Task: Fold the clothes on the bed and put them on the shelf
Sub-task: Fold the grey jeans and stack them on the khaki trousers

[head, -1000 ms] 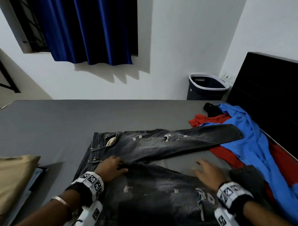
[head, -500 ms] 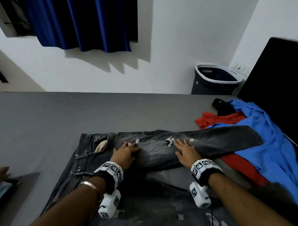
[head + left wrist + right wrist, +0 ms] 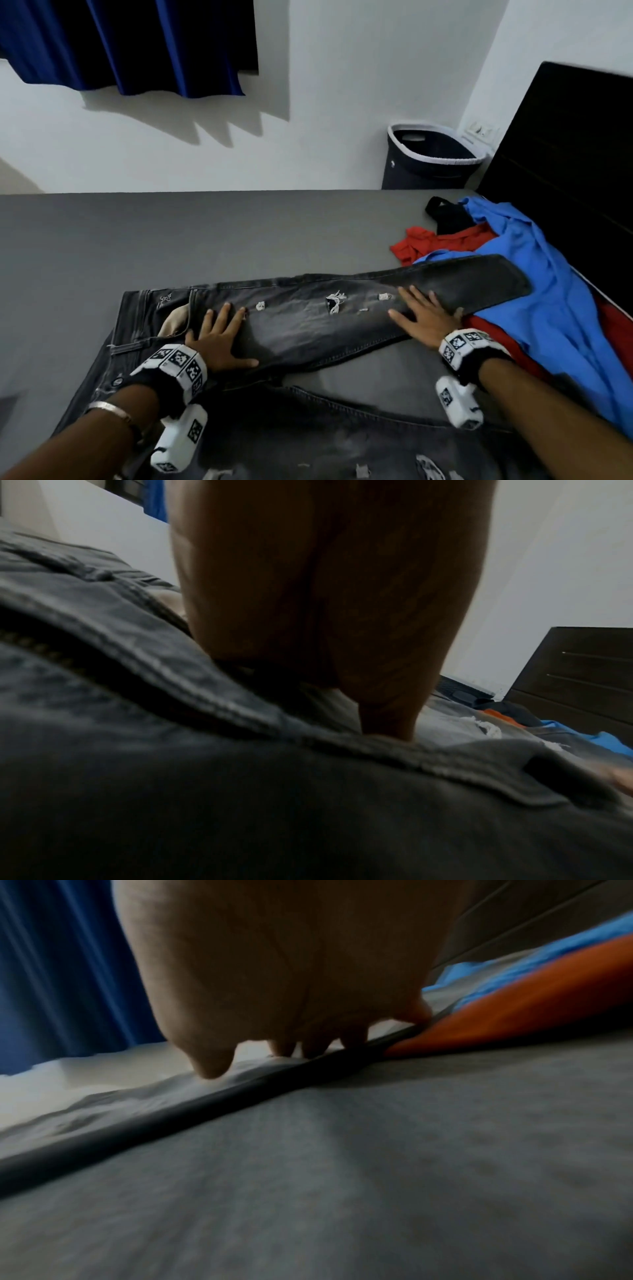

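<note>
- Jeans [image 3: 308, 322] lie spread on the grey bed [image 3: 205, 240], waistband at 9 o'clock, far leg running out toward 3 o'clock; near leg at 6 o'clock, partly out of frame.
- My left hand [image 3: 219, 339]: flat, fingers straight and spread, pressing the far leg just beside the pocket. Holds nothing. It sat at nearly this spot half a second ago, so it is acting as the anchor.
- My right hand [image 3: 424, 318]: also flat and empty, fingers splayed. It has slid along the far leg from the ripped patch [image 3: 335, 301] toward the cuff at 3 o'clock.
- Reading: this is a smoothing stroke; a second ago both palms were on the near leg. The far leg now looks flat.
- Cuff end overlaps the blue shirt [image 3: 534, 308] and red garment [image 3: 431, 243] at 3 o'clock; both unfolded.
- Judgement: task is early. Jeans not yet folded; the shelf is not in view.
</note>
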The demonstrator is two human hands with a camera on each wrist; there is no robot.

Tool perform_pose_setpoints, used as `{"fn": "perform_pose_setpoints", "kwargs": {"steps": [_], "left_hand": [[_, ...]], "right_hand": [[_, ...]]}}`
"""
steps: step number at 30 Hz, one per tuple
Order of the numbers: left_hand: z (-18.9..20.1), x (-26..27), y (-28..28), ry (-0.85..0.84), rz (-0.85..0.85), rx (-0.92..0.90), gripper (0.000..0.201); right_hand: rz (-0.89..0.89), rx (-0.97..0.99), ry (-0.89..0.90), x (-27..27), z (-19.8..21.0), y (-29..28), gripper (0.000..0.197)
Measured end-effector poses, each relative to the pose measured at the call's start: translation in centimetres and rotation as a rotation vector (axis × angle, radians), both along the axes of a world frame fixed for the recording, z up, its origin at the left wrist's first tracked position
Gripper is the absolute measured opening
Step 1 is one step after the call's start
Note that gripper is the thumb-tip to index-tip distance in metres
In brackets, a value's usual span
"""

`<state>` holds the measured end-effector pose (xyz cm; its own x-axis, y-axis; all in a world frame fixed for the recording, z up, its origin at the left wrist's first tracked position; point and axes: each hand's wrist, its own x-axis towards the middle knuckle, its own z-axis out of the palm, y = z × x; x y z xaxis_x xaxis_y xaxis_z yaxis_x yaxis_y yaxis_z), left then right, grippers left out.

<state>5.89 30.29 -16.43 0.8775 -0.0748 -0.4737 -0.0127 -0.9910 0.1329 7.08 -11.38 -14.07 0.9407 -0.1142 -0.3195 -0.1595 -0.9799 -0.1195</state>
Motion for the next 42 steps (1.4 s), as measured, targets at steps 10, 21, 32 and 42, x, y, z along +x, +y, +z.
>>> {"fn": "perform_pose_setpoints", "kwargs": {"steps": [10, 21, 32, 42], "left_hand": [[-0.9, -0.2, -0.3, -0.039, 0.02, 0.031, 0.111], [1.9, -7.9, -1.6, -0.203, 0.056, -0.083, 0.062], [1.0, -21.4, 4.6, -0.156, -0.019, 0.132, 0.083], [-8.1, -18.4, 12.4, -0.164, 0.007, 0.029, 0.094]], "right_hand": [[-0.215, 0.08, -0.001, 0.2, 0.6, -9.7, 0.08], [-0.058, -0.218, -0.102, -15.1, 2.6, -11.1, 0.075], [-0.401, -0.089, -0.294, -23.1, 4.0, -14.8, 0.019], [-0.501, 0.675, -0.825, -25.4, 10.2, -20.7, 0.052]]}}
